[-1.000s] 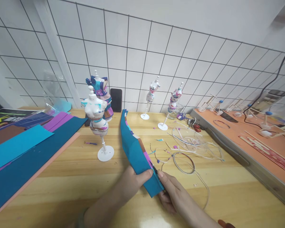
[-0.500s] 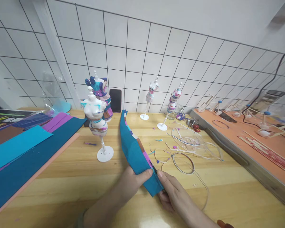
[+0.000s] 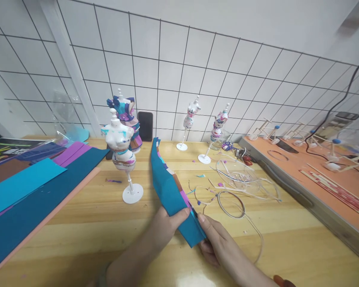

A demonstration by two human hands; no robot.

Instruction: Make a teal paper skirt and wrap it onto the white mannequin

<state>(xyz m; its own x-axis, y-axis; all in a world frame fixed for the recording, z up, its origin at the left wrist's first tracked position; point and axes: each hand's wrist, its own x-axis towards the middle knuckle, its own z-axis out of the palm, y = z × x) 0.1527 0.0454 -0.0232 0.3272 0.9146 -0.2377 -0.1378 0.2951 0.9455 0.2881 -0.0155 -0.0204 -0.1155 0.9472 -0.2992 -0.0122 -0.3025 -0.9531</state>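
Note:
A long folded strip of teal paper (image 3: 170,187), with brown, purple, white and light-blue pieces along its right edge, stands slanted above the table. My left hand (image 3: 164,229) grips its near part, thumb on top and fingers behind. At the near right edge, my right hand (image 3: 217,241) is closed, thumb and fingers pinching the strip's border. A thin dark piece (image 3: 194,212) shows by the right thumb; whether it is a tool or paper I cannot tell. Just left of the strip is a white mini mannequin (image 3: 119,143) on a round base.
Behind stand a dressed mannequin (image 3: 127,113), a phone (image 3: 145,126) and two more mannequins (image 3: 192,113) (image 3: 219,124). Coloured paper sheets (image 3: 26,187) lie at left. Rings of wire (image 3: 231,204) and scraps are at right, beside an orange-topped board (image 3: 320,175) with small wooden models.
My left thumb has slid slightly left and up along the strip. A little more of the dark piece shows between the hands. The rest looks the same.

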